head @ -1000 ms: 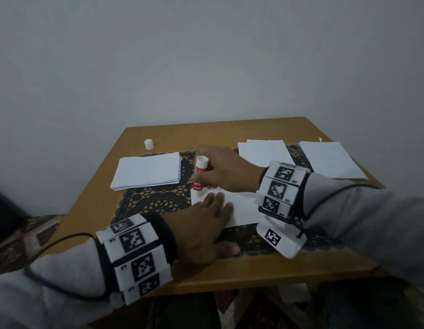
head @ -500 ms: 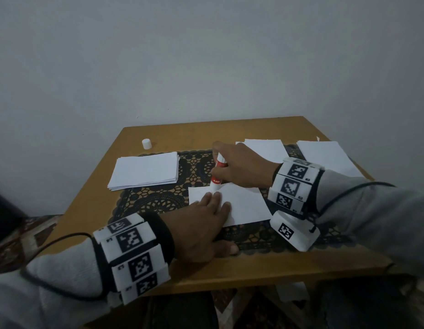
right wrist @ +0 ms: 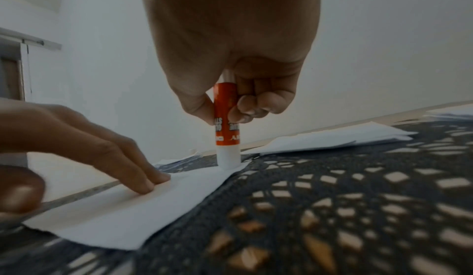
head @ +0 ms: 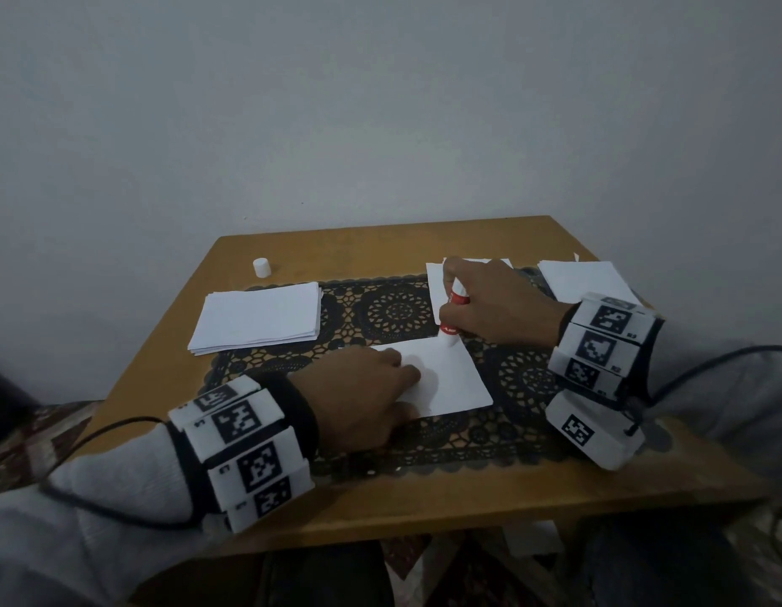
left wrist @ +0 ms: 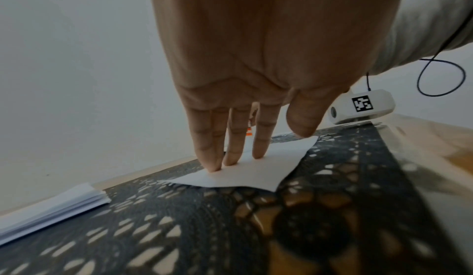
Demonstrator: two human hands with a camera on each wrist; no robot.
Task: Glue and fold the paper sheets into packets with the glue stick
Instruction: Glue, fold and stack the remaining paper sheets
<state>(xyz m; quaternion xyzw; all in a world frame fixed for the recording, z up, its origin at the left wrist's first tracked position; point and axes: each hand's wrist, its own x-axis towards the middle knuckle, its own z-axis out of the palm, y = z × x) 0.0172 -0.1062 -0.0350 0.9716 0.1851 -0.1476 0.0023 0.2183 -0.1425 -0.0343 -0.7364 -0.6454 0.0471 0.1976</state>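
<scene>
A white paper sheet (head: 450, 378) (left wrist: 245, 170) (right wrist: 122, 210) lies on the black lace mat (head: 380, 308) near the table's front. My left hand (head: 363, 392) (left wrist: 235, 154) presses its straight fingers (right wrist: 143, 180) flat on the sheet's left part. My right hand (head: 494, 304) (right wrist: 230, 105) grips a red and white glue stick (head: 451, 324) (right wrist: 226, 127), held upright with its white tip down on the sheet's far right corner.
A stack of white sheets (head: 258, 317) (left wrist: 48, 208) lies at the left of the mat. Two more piles of paper (head: 437, 282) (head: 586, 278) (right wrist: 332, 137) lie at the far right. The white glue cap (head: 261, 267) stands on the wooden table (head: 468, 492) at the far left.
My right hand has drawn the glue stick rightward along the sheet's far edge, from its left corner to its right corner. The left hand stays pressed on the sheet.
</scene>
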